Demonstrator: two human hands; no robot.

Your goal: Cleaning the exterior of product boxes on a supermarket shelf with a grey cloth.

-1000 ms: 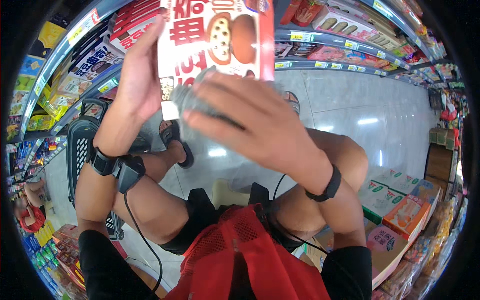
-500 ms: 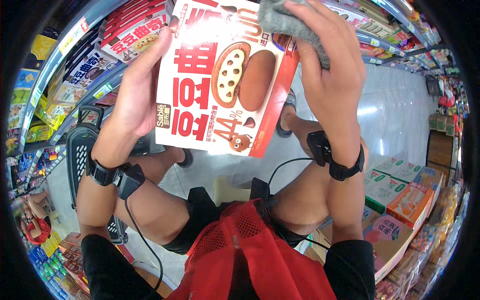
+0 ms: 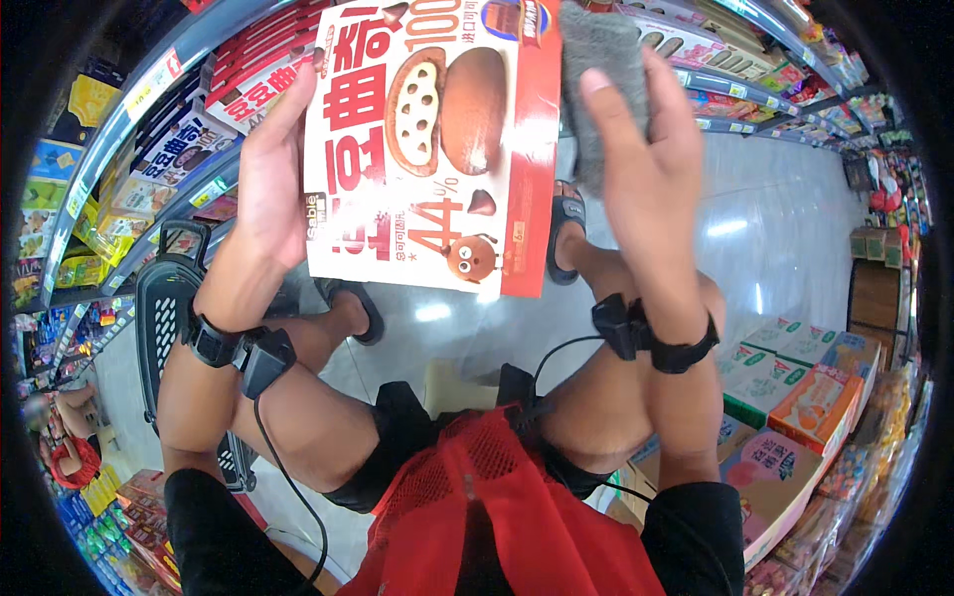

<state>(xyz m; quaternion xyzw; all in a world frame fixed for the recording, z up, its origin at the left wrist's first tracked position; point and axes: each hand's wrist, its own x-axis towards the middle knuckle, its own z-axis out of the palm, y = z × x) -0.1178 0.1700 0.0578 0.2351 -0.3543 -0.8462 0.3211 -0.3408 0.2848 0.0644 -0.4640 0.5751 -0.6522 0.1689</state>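
Note:
My left hand (image 3: 273, 184) grips the left edge of a red and white cookie box (image 3: 467, 214), holding it up with its printed front toward me. Cookies and a small cartoon figure are pictured on that front. Its far end runs out of the top of the view. In my right hand (image 3: 646, 164) is a folded grey cloth (image 3: 601, 94), with the thumb lying across it. Cloth and hand are just off the box's right side. Some fingers of both hands are hidden behind what they hold.
Shelves on the left carry similar cookie boxes (image 3: 184, 139) and snack packets. A black slatted cart (image 3: 179, 313) stands by my left leg. Stacked cartons (image 3: 770, 382) are at the right, beside packed shelves. A person in red (image 3: 75, 457) is at the far left.
My right hand and the cloth have moved from the box's upper right face to beyond its right edge. The box has turned slightly, showing more of its red right side.

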